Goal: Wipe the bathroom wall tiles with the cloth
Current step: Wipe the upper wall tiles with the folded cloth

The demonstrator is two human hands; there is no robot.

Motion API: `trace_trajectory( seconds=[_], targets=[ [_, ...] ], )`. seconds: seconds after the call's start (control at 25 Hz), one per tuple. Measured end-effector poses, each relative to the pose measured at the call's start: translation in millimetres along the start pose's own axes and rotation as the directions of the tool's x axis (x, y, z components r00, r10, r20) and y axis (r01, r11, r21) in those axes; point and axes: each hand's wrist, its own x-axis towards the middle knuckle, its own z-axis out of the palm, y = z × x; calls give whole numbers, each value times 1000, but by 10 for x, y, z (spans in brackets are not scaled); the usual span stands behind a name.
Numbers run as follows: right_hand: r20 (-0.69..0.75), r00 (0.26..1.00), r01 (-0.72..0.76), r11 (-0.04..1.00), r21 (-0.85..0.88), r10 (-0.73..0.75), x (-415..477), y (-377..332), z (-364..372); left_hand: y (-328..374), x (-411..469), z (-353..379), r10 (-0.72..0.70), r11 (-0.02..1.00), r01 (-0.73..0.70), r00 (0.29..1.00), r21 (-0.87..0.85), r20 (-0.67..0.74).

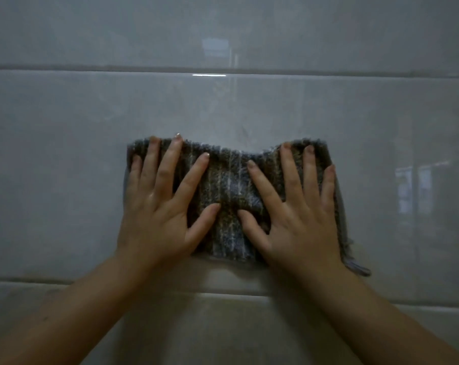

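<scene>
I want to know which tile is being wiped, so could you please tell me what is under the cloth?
The cloth lies flat against a grey wall tile, pressed by the left hand and right hand. The tile surface behind it is covered.

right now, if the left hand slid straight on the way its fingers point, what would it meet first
The left hand points up the wall: past the cloth edge, bare tile, then the grout line. Nothing else seems to block it.
</scene>
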Motion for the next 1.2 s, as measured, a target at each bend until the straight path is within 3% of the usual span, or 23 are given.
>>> trace_trajectory(
  seconds=[0.16, 0.36, 0.6, 1.0, 1.12, 1.2],
  targets=[
    [16, 999, -30, 999, 13, 30, -429, 407, -113, 588, -77, 99, 66, 998, -66, 998, -3, 0],
    [44, 995, 86, 996, 22, -87, -683, 603, -140, 830, -231, 114, 66, 998, -66, 997, 12, 31],
    [29, 998, -47, 999, -24, 48, -501, 1167, -215, 1283, 196, 188, 4, 1000, -4, 1000, 15, 19],
    [64, 998, 22, 1000, 12, -22, -1627, 773, -227, 1599, -825, 208, 106, 994, -106, 992, 2, 72],
    [64, 995, 80, 996, 37, -82, -1285, 772, -206, 1431, -589, 211, 87, 996, -88, 994, 15, 59],
    [54, 998, 26, 1000, 4, -26, -917, 921, -189, 1372, -262, 233, 1, 1000, -2, 999, 30, 39]
  ],
)
